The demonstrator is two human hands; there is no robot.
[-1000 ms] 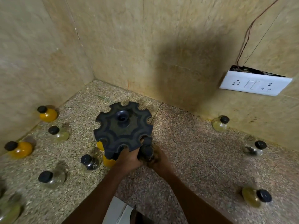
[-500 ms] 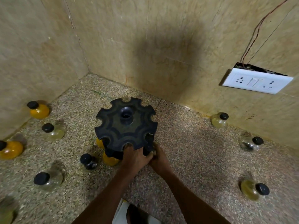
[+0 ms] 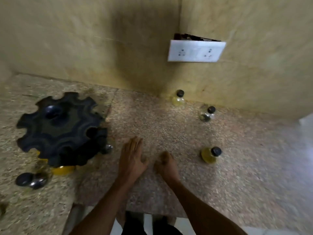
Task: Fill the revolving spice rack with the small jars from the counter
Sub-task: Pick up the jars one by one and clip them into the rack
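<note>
I am reaching with both hands empty over the bench: my left hand is spread flat, and my right hand is loosely curled, its grip closing on nothing. The nearest jar is lying to my right, so I should be going for its body, not the cap. Two more jars are waiting by the wall. The spice rack is sitting well left, nothing blocking.
</note>
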